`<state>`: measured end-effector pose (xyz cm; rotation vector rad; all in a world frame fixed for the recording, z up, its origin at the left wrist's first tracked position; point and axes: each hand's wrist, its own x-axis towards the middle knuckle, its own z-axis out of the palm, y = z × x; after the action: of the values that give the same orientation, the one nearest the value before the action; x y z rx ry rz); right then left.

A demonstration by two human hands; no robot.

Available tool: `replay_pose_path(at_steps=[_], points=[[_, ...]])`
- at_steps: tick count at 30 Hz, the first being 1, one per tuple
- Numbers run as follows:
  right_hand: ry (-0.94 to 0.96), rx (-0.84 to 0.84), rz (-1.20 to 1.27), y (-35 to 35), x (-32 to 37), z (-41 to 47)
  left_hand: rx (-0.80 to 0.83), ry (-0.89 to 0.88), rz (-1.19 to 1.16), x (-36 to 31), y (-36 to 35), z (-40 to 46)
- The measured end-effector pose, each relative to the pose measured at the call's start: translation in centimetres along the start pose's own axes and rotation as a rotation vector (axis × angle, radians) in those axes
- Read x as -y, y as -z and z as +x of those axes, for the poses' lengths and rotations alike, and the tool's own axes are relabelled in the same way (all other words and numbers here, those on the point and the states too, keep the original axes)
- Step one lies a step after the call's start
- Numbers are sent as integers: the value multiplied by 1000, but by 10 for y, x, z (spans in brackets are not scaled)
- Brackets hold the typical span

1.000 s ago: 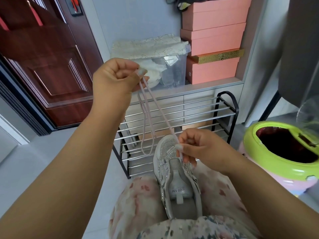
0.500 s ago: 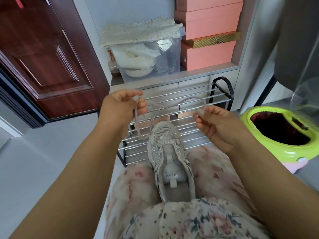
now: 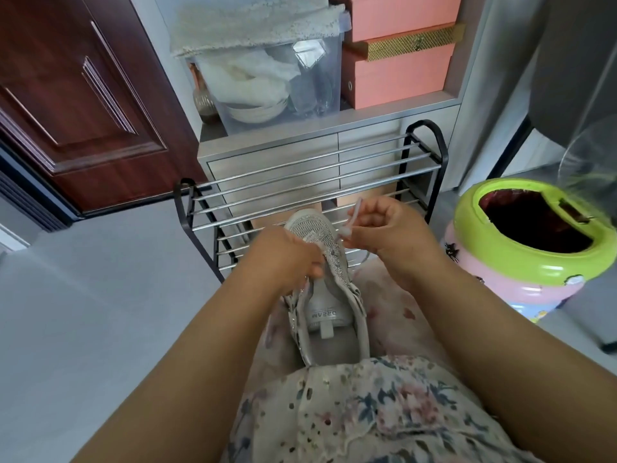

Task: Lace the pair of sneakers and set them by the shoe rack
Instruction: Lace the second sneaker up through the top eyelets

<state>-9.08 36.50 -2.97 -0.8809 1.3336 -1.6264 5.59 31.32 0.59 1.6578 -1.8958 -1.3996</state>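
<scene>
Presently, the grey mesh sneaker (image 3: 329, 289) is steadied on the lap, gripped at its eyelet edge by the left hand (image 3: 283, 259); the pale lace (image 3: 354, 218) is pinched by the right hand (image 3: 387, 235), apparently for threading, near the black-framed metal shoe rack (image 3: 310, 182).

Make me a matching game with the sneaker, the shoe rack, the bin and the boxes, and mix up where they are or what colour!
Things:
1. sneaker
2. shoe rack
3. bin
4. boxes

Clues:
A. pink, stacked on the shelf
B. green rim, on the right
C. on the person's lap
D. black frame with silver bars

Pairs: 1-C, 2-D, 3-B, 4-A
</scene>
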Motion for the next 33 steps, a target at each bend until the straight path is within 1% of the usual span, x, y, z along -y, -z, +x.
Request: replay_pose_path(at_steps=[2, 10, 14, 18, 22, 25, 28, 33], points=[[21, -5, -50, -1, 0, 0, -7, 15, -33, 3, -8, 1], [93, 11, -327, -6, -10, 4, -24, 51, -317, 21, -24, 5], [163, -13, -525, -5, -14, 5, -70, 51, -377, 24, -31, 3], [205, -37, -657, -4, -13, 3, -110, 45, -434, 23, -34, 1], [228, 16, -764, -9, -12, -1, -125, 21, -410, 20, -35, -3], [275, 23, -873, -9, -5, -2, -144, -43, -334, 21, -35, -6], [306, 38, -957, -8, 2, -1, -152, -87, -316, 21, -35, -7], [314, 32, -987, -10, 0, -2, -167, -133, -277, 23, -36, -6]])
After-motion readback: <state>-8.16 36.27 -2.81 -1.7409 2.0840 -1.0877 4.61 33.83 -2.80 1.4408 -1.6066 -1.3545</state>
